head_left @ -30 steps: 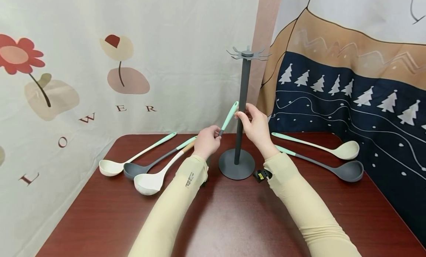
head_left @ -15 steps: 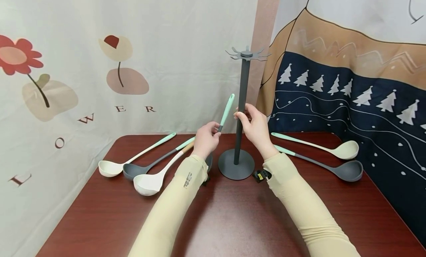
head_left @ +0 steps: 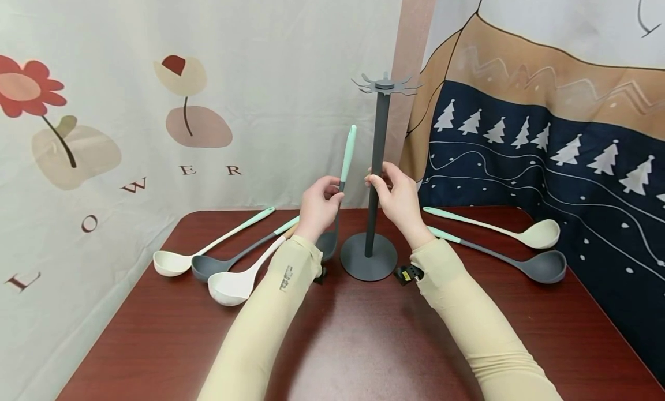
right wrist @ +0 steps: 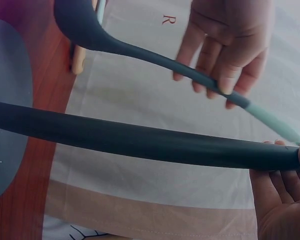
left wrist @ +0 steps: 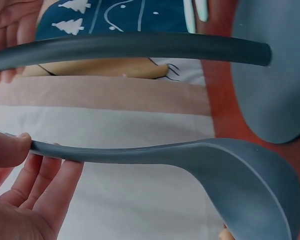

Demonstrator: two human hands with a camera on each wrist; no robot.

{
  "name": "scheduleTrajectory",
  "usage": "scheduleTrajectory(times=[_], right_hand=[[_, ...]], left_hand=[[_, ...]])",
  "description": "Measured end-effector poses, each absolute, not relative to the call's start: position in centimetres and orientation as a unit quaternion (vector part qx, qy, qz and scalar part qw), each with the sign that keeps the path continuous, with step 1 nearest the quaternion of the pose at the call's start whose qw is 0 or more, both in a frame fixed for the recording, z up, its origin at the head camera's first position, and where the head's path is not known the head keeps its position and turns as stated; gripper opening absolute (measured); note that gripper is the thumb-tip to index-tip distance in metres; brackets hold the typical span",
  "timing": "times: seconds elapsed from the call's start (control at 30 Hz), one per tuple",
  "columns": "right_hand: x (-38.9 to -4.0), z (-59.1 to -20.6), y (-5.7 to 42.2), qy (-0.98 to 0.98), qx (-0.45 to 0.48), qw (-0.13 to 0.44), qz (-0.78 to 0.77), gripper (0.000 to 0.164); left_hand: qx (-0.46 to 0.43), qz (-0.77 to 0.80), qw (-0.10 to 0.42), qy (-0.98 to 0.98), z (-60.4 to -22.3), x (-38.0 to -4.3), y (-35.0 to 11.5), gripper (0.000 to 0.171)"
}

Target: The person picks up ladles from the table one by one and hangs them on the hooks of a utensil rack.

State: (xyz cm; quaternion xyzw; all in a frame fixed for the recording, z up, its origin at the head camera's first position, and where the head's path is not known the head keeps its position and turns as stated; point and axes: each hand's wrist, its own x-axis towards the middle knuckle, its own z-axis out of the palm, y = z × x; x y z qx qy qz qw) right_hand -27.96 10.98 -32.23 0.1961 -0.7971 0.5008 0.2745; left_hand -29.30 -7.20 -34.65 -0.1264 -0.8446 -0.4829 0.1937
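Note:
My left hand pinches a dark grey ladle by its shaft, just below the mint-green handle end. The ladle stands nearly upright, bowl down, left of a dark grey utensil stand. In the head view its bowl is partly hidden behind the left wrist. My right hand grips the stand's pole about halfway up, thumb in front and fingers behind. At the pole's top is a ring of bare hooks; a round base rests on the table.
On the left of the reddish-brown table lie a cream ladle, a grey ladle and a white ladle with a wooden handle. To the right lie a pale green ladle and another grey ladle. Printed curtains hang behind.
My left hand has raised the ladle and swung its handle from a slant to nearly upright, slightly away from the pole. The right hand keeps its hold on the pole.

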Motion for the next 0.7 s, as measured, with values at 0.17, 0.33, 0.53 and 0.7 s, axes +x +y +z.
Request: scheduleTrajectory(times=[0.17,0.33,0.53,0.7], right_hand=[[-28.0,-32.2,11.0,-0.796,0.196,0.273,0.503,0.015],[-28.0,-32.2,10.9,-0.795,0.198,0.275,0.504,0.015],[-28.0,-32.3,10.9,-0.792,0.202,0.276,0.506,0.015],[-28.0,-32.4,10.9,-0.79,0.204,0.278,0.507,0.015]], left_hand=[[-0.13,-0.497,0.202,-0.834,-33.5,-28.9,-7.2,0.024],[-0.124,-0.536,0.198,-0.811,-32.6,-28.7,-7.1,0.023],[-0.146,-0.566,0.212,-0.783,-31.5,-28.5,-7.1,0.023],[-0.154,-0.585,0.222,-0.764,-30.6,-28.4,-6.9,0.024]])
